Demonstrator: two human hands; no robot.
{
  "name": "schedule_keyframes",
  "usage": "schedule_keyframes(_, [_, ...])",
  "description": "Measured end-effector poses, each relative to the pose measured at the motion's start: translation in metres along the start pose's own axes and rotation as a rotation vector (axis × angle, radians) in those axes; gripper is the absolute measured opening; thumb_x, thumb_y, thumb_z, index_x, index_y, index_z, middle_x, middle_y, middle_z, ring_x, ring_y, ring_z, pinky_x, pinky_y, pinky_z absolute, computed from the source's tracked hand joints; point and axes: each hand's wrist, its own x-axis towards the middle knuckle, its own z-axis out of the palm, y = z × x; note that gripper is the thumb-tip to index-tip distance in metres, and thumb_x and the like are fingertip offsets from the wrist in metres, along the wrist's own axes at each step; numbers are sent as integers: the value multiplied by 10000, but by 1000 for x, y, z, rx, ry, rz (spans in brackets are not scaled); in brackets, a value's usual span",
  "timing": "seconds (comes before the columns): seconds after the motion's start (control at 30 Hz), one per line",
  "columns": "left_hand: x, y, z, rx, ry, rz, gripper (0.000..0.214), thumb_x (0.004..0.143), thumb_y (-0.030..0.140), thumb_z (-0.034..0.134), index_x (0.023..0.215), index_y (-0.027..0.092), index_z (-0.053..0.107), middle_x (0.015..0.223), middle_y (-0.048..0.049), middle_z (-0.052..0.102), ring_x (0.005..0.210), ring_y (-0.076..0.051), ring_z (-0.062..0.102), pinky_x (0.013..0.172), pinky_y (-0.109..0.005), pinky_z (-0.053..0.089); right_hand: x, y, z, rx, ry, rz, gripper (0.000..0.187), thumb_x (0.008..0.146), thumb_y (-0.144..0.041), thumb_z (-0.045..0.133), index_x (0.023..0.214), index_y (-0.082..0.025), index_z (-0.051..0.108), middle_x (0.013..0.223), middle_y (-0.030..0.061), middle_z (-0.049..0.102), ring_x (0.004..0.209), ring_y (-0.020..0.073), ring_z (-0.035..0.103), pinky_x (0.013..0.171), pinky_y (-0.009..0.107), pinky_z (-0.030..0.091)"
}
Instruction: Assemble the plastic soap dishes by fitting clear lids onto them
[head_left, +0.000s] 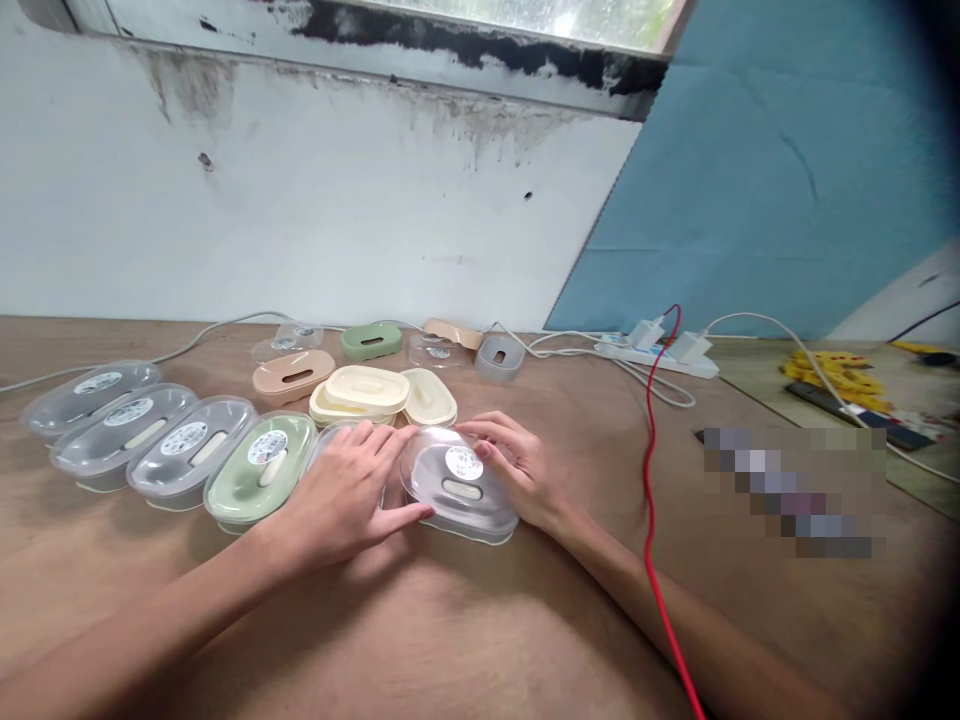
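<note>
An oblong grey box (459, 490) with a slot in its top sits on the table under a clear plastic cover. A round printed sticker (464, 462) marks the cover. My left hand (341, 490) is at the box's left end, thumb against the near left edge and fingers toward the far side. From the right, my right hand (523, 468) curves round the other end, fingers touching the cover's far right. Another covered box is partly hidden behind my left hand. Left of it stands a covered green box (259, 485), in a row with several covered grey boxes (187, 455).
Behind lie stacked cream lids (367, 388), a pink slotted piece (292, 376), a green slotted piece (371, 341) and a grey one (500, 356). A red cable (651, 500) crosses the table near my right forearm. A white power strip (660, 355) lies at the back right.
</note>
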Motion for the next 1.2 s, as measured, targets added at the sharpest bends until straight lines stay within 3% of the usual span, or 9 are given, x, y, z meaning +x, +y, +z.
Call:
schedule_keyframes(0.1, [0, 1, -1, 9, -3, 2, 664, 958, 664, 624, 1402, 173, 572, 1273, -121, 676, 1096, -322, 591, 961, -481, 467, -2, 4, -4, -14, -82, -37, 613, 952, -741, 562, 1188, -212, 764, 1100, 117, 778, 973, 273, 743, 825, 391, 574])
schedule_keyframes(0.2, [1, 2, -3, 6, -16, -4, 610, 957, 661, 627, 1316, 168, 627, 1231, -121, 683, 1083, -321, 586, 955, -486, 468, -3, 3, -9, -90, -173, -125, 698, 839, -763, 695, 1294, -233, 709, 1196, 125, 776, 1051, 310, 748, 894, 422, 579])
schedule_keyframes(0.33, [1, 2, -4, 16, -34, -9, 569, 951, 674, 627, 1181, 158, 693, 1178, -118, 687, 1062, -323, 579, 941, -497, 476, -1, -3, -15, -222, -382, -246, 928, 667, -675, 888, 1444, -251, 610, 1415, 164, 666, 1238, 362, 678, 1032, 483, 547])
schedule_keyframes(0.43, [1, 3, -4, 22, -39, -15, 565, 946, 687, 620, 1127, 160, 712, 1136, -114, 693, 1050, -327, 581, 932, -505, 481, 1, -7, -18, -242, -444, -257, 976, 663, -581, 909, 1511, -267, 542, 1476, 170, 604, 1311, 367, 628, 1075, 497, 526])
schedule_keyframes(0.6, [0, 3, -3, 36, -8, -6, 547, 944, 688, 615, 1100, 171, 704, 1104, -117, 699, 1031, -328, 592, 920, -495, 481, 2, -11, -19, -226, -476, -251, 929, 681, -356, 863, 1530, -279, 496, 1497, 148, 561, 1323, 346, 610, 1077, 471, 532])
schedule_keyframes(0.83, [1, 4, -4, 41, -21, -31, 512, 948, 608, 649, 1173, 149, 675, 1174, -142, 683, 1103, -344, 595, 961, -500, 489, -2, -6, -11, -193, -403, -282, 759, 784, -294, 808, 1495, -262, 544, 1508, 167, 541, 1392, 326, 564, 1127, 473, 517])
schedule_keyframes(1.1, [-1, 3, -1, 11, 21, -51, 540, 990, 564, 612, 1295, 119, 620, 1278, -169, 663, 1160, -350, 594, 999, -513, 488, 0, 4, -10, -289, -372, -281, 742, 873, -491, 818, 1534, -325, 527, 1589, 133, 523, 1426, 344, 539, 1152, 557, 489])
schedule_keyframes(1.2, [-1, 1, 1, -8, 39, -59, 550, 997, 539, 611, 1346, 114, 590, 1294, -172, 665, 1158, -348, 592, 1001, -515, 486, 0, 6, -10, -310, -374, -275, 731, 904, -482, 793, 1555, -332, 496, 1620, 132, 486, 1443, 332, 522, 1155, 547, 490])
